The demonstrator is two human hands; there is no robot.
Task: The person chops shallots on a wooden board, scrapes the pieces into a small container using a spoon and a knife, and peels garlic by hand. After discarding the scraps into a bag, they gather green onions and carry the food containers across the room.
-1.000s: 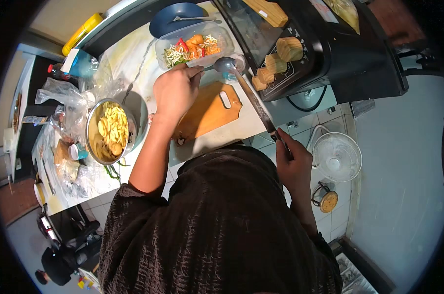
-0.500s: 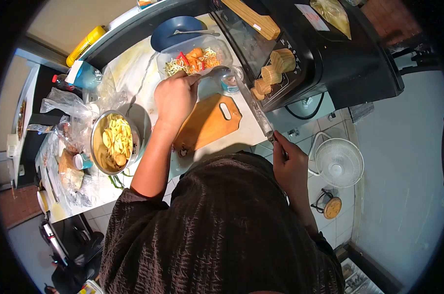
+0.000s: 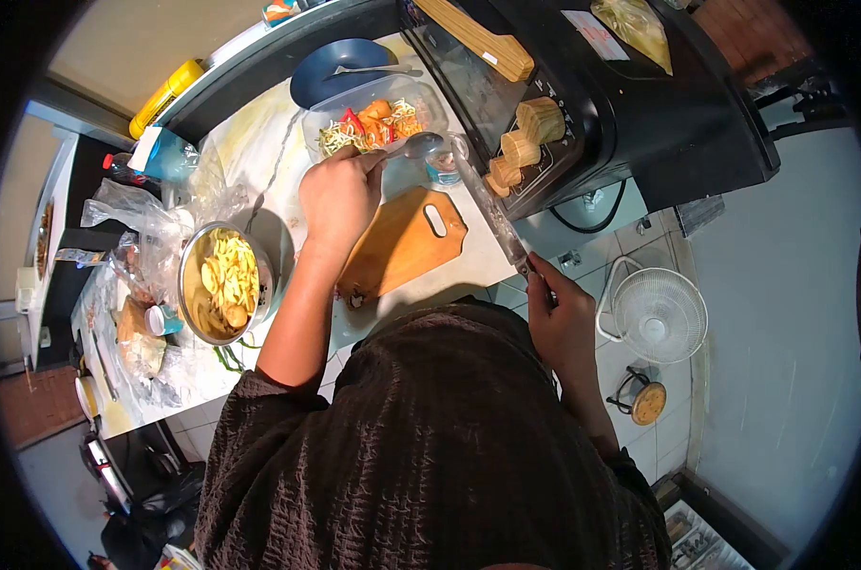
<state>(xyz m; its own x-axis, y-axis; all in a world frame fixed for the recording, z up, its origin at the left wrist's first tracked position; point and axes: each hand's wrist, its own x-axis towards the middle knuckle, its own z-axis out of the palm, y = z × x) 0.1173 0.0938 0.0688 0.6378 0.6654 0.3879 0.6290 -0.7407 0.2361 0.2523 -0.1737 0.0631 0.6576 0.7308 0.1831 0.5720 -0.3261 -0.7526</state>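
Observation:
My left hand (image 3: 338,199) is closed around the handle of a metal spoon (image 3: 423,144), whose bowl is close to the knife's tip. In my right hand (image 3: 561,318) is the handle of a long knife (image 3: 492,209); its blade slants up and left past the counter edge. Below the blade's tip stands a small clear jar (image 3: 443,166) with a blue label. A clear plastic container (image 3: 437,103) of shredded vegetables, red strips and orange pieces lies just beyond the spoon. Between my arms rests a wooden cutting board (image 3: 407,242).
A metal pot (image 3: 191,309) of yellow slices stands at the left, beside plastic bags (image 3: 141,209). At the back is a dark blue plate (image 3: 307,81) with a fork. A black oven (image 3: 621,104) with wooden knobs occupies the right. A white basket (image 3: 657,313) is lower right.
The spoon's bowl has tilted and dropped slightly away from the knife's blade. Both hands stay nearly in place, and the view has shifted a little.

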